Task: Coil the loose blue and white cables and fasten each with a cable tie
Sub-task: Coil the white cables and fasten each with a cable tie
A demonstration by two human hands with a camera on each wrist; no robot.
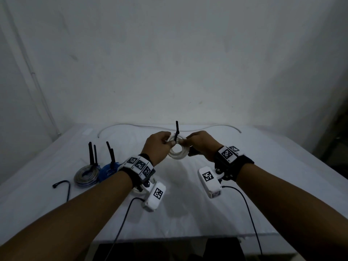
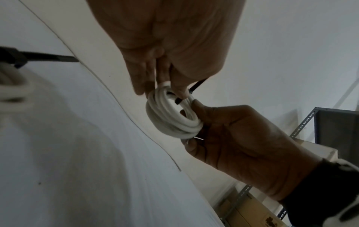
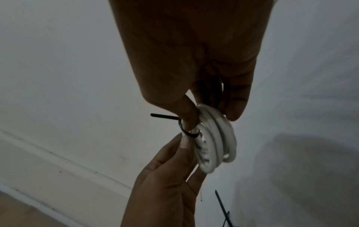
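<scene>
A white cable coil [image 1: 178,152] is held up over the table between both hands. My left hand [image 1: 168,143] pinches its upper left side and my right hand [image 1: 185,141] grips its upper right. A black cable tie [image 1: 176,129] loops round the top of the coil, with its tail standing straight up. In the right wrist view the tie loop [image 3: 191,132] sits between both thumbs on the coil [image 3: 215,138]. In the left wrist view my right fingers curl round the coil [image 2: 170,118]. A blue coil [image 1: 109,171] with black ties lies at the left.
A grey coil [image 1: 86,176] with upright ties lies beside the blue one. A short dark cable [image 1: 64,185] lies near the left front. A loose white cable [image 1: 143,125] runs along the table's far edge. Another tied white coil [image 2: 10,79] lies under my left wrist. Metal shelving [image 2: 303,122] stands at the right.
</scene>
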